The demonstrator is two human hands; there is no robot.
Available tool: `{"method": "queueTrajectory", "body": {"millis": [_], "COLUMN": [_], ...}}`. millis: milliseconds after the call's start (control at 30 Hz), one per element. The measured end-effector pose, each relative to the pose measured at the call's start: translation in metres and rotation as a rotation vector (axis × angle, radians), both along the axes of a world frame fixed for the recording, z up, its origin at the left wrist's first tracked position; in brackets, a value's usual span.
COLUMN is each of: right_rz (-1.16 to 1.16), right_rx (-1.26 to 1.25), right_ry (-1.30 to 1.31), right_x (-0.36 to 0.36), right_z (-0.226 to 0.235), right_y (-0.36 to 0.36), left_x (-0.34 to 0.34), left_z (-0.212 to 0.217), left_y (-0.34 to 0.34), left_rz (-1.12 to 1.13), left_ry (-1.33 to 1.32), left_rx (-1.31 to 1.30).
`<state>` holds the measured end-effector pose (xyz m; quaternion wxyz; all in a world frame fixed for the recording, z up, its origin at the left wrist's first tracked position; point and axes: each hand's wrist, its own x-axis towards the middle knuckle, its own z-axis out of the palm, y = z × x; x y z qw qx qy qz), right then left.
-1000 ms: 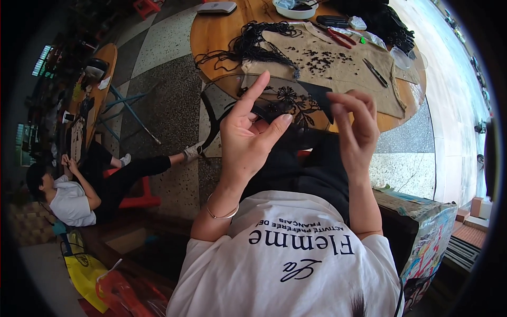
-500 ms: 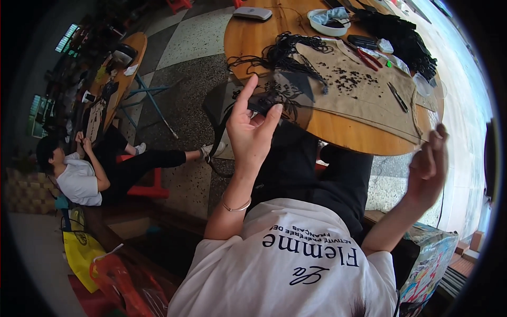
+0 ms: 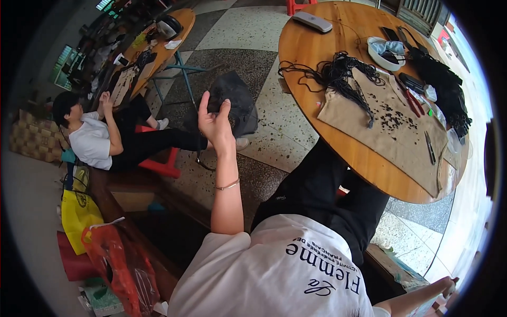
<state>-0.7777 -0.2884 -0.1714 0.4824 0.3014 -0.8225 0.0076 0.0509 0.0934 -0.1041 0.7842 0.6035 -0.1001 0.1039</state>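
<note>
Out over the floor, left of the round table, my left hand (image 3: 217,127) grips a piece of sheer black fabric (image 3: 242,100). Its thumb and forefinger point up while the other fingers curl in at the cloth. A dark strip hangs from the fabric below the hand. Far off at the lower right, my right hand (image 3: 449,287) is stretched away from my body with its fingers closed together. Whatever it pinches is too small to make out. On the table, small black pieces (image 3: 393,117) lie scattered over a tan cloth (image 3: 354,134).
The round wooden table (image 3: 301,53) also bears black cords (image 3: 343,74), red-handled pliers (image 3: 414,103), tweezers (image 3: 430,148), a white bowl (image 3: 388,61) and a glasses case (image 3: 312,22). A seated person (image 3: 90,140) works at another table on the left. Plastic bags (image 3: 113,259) lie lower left.
My left hand has carried the black fabric left, away from the table edge. My right hand has swung outward and down to the lower right. The view has turned, shifting the table right.
</note>
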Motion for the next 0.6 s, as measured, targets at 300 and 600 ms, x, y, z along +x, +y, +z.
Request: {"method": "queueTrajectory", "body": {"millis": [300,600], "right_rz": [1.074,1.746], "right_rx": [-0.895,0.531], "right_ry": [-1.08,-1.419], "right_x": [-0.005,0.475], "right_z": [0.008,0.068], "right_y": [-0.011,0.096], "left_x": [0.009,-0.106], "left_z": [0.008,0.031], "left_y": [0.008,-0.087], "left_rz": [-0.164,-0.614], "left_ry": [0.261,0.1], "left_rx": [-0.058,0.075]}}
